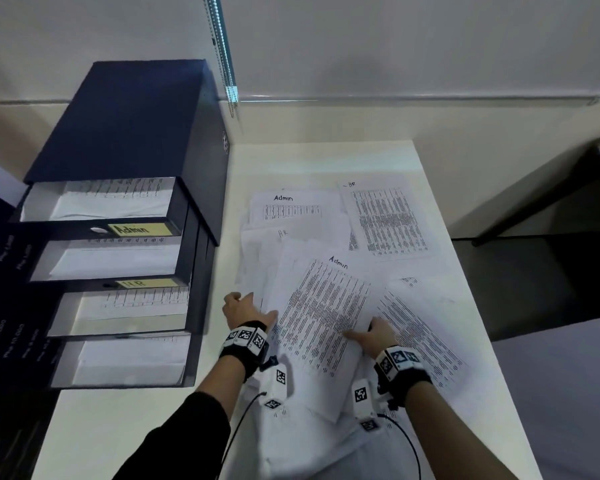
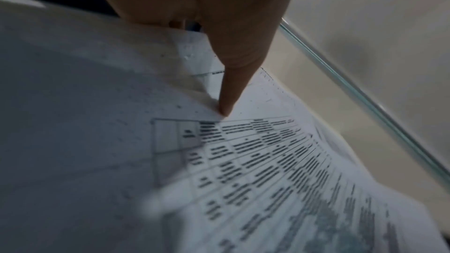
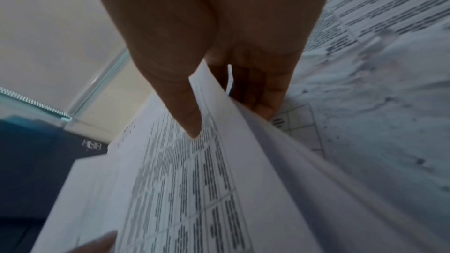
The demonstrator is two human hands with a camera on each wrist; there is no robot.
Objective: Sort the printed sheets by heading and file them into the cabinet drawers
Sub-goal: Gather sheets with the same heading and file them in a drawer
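Observation:
Printed sheets lie spread over the white table (image 1: pixel 125 427). My left hand (image 1: pixel 253 308) and right hand (image 1: pixel 368 332) both hold a sheet headed "Admin" (image 1: pixel 323 306), one at each side edge. In the left wrist view the left thumb (image 2: pixel 226 103) presses on top of the Admin sheet (image 2: pixel 255 161). The right thumb (image 3: pixel 192 126) lies on the Admin sheet (image 3: pixel 182 189), with the fingers (image 3: pixel 258 93) under it and more paper. The dark blue cabinet (image 1: pixel 136 116) stands at the left with several drawers pulled out, labelled "Admin" (image 1: pixel 137 229) and "HR" (image 1: pixel 142 283).
Farther back lie another Admin sheet (image 1: pixel 291 209) and an HR sheet (image 1: pixel 388 220); a further printed sheet (image 1: pixel 420 334) lies by my right hand. Paper lies in every open drawer. A blind cord (image 1: pixel 222 46) hangs behind the cabinet. Dark furniture (image 1: pixel 534 271) stands beyond the table's right edge.

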